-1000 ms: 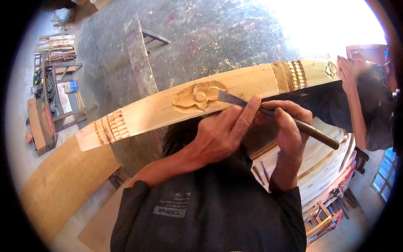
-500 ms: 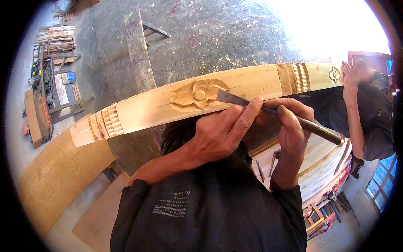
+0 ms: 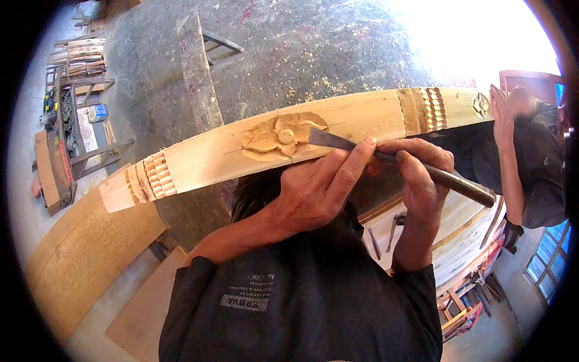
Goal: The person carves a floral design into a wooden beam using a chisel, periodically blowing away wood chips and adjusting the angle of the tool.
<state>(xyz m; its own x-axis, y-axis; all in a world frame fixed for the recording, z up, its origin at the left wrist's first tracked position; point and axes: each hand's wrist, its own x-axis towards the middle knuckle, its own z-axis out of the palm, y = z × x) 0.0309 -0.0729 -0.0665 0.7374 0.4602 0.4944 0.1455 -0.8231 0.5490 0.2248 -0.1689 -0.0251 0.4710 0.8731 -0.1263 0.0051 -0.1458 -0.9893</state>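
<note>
A long pale wooden beam (image 3: pixel 362 117) lies across in front of me, with a carved flower (image 3: pixel 285 136) in relief near its middle. My right hand (image 3: pixel 424 175) is wrapped round the wooden handle of a chisel (image 3: pixel 461 186). Near the blade, my left hand (image 3: pixel 319 188) grips the same chisel, its index finger pressed along the steel. The blade's flat, slanted tip rests at the flower's right-hand petal, pointing left. Part of my right fingers is hidden behind the tool.
At the far right, a co-worker's hand (image 3: pixel 503 114) touches the beam's end. Wood shavings lie on the dark surface (image 3: pixel 338 54) beyond. A carved panel (image 3: pixel 96 241) stands at the left. More hand tools (image 3: pixel 374 243) lie on a wooden surface at right, and racks (image 3: pixel 90 84) hold timber at far left.
Very little differs. The beam and the chisel tip appear slightly farther left in view; both my hands keep the same hold on the chisel.
</note>
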